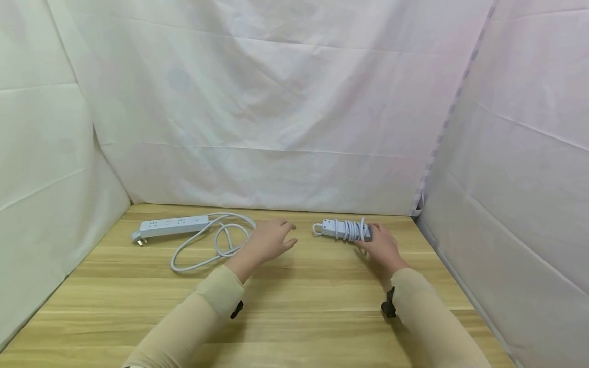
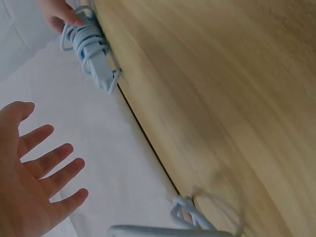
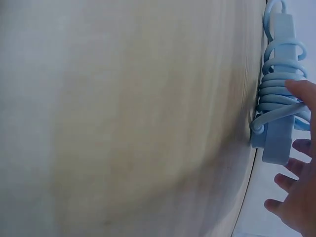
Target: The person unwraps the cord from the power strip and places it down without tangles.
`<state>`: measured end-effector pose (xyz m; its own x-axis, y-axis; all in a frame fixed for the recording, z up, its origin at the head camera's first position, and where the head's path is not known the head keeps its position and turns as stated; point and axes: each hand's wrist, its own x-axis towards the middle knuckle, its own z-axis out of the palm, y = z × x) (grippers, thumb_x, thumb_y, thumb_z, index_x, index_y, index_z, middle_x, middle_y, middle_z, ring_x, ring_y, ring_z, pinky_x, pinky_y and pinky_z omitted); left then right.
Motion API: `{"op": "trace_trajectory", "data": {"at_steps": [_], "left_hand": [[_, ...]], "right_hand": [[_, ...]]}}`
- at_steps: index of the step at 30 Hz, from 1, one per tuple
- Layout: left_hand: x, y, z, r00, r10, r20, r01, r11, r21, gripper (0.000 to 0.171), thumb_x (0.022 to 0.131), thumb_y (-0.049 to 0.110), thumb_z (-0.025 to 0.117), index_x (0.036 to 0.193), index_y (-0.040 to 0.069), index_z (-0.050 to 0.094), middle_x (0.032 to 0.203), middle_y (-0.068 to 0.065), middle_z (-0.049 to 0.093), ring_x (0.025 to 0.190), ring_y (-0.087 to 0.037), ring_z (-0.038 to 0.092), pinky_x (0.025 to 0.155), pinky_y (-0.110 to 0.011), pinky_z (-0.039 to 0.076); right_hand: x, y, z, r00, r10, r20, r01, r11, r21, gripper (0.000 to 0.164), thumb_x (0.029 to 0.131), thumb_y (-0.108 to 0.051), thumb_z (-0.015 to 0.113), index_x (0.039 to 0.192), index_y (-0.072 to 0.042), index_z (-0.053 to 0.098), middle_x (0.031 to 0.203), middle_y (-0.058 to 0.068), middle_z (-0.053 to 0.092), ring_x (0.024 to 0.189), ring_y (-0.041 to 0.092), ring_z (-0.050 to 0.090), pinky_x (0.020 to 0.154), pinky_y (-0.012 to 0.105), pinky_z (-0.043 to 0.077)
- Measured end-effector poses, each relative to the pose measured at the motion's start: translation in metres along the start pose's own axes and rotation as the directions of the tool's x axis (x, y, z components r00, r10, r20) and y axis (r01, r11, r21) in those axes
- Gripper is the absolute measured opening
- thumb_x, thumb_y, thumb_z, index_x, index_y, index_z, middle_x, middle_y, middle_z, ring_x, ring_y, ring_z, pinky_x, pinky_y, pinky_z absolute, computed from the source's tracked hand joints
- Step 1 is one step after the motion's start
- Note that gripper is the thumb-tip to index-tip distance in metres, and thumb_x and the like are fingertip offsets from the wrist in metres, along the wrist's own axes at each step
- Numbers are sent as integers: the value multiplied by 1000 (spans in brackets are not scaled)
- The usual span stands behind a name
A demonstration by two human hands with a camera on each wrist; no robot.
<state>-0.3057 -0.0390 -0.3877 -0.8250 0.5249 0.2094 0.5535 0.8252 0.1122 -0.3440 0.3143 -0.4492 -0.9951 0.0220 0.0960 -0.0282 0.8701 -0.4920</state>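
A pale blue-grey power strip (image 1: 342,230) with its cord wound round the middle lies at the back right of the table. My right hand (image 1: 380,246) is at its right end. In the right wrist view, the thumb touches the wound cord (image 3: 279,94) and the other fingers spread out past the end of the strip. My left hand (image 1: 268,239) hovers with fingers apart, holding nothing, beside the loose cord (image 1: 202,263) of a second power strip (image 1: 175,225). That cord lies in wide loops, partly hidden behind the hand.
The second strip's plug (image 1: 140,238) rests at its left end, prongs showing. Both strips lie on a wood-grain table (image 1: 303,317). White cloth (image 1: 276,102) hangs behind the table and along both sides. A dark wrist device (image 1: 389,304) is under the right sleeve.
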Motion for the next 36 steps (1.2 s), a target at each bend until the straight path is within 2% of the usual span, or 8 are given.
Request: {"op": "trace_trajectory", "data": {"at_steps": [6, 12, 18, 23, 31, 36], "left_hand": [[7, 10, 8, 999, 15, 37, -15, 1000, 1, 40, 97, 41, 59, 126, 14, 62, 123, -6, 62, 107, -24, 61, 88, -39, 49], [11, 20, 15, 998, 35, 45, -35, 999, 16, 39, 96, 42, 58, 125, 15, 63, 120, -3, 64, 107, -22, 61, 90, -39, 48], [11, 23, 20, 999, 47, 26, -48, 998, 39, 37, 95, 42, 60, 122, 16, 65, 118, -3, 64, 106, -22, 61, 88, -39, 49], [11, 24, 17, 999, 45, 7, -45, 999, 22, 36, 95, 40, 62, 121, 15, 65, 116, -4, 64, 103, -23, 62, 86, -40, 50], [9, 26, 6, 999, 32, 35, -32, 999, -3, 38, 96, 39, 61, 124, 14, 64, 119, -4, 64, 105, -21, 62, 81, -37, 52], [8, 26, 2, 999, 35, 32, -35, 999, 0, 38, 96, 40, 60, 124, 15, 64, 121, -3, 63, 106, -20, 61, 80, -37, 52]], "right_hand": [[10, -2, 1, 999, -19, 37, 22, 997, -73, 76, 83, -35, 72, 141, 5, 42, 139, 26, 41, 125, 45, 39, 105, 58, 28], [11, -2, -1, 998, -40, 40, 42, 998, -41, 64, 80, -21, 74, 130, 9, 49, 123, 27, 49, 111, 43, 49, 98, 58, 37], [15, -3, -1, 996, -48, 78, 53, 996, -67, 61, 82, -22, 74, 128, 10, 50, 118, 27, 48, 107, 42, 49, 95, 57, 39], [16, -10, -4, 994, -53, 94, 61, 994, -90, 56, 82, -25, 74, 119, 12, 53, 113, 26, 51, 101, 39, 51, 92, 55, 42], [13, -9, -8, 992, -76, 101, 87, 989, -116, 47, 80, -32, 78, 106, 4, 61, 99, 18, 57, 88, 30, 53, 80, 49, 46], [10, -8, -10, 987, -140, 77, 150, 978, -145, 38, 78, -28, 79, 96, 1, 62, 84, 11, 61, 76, 26, 55, 72, 46, 48]]}}
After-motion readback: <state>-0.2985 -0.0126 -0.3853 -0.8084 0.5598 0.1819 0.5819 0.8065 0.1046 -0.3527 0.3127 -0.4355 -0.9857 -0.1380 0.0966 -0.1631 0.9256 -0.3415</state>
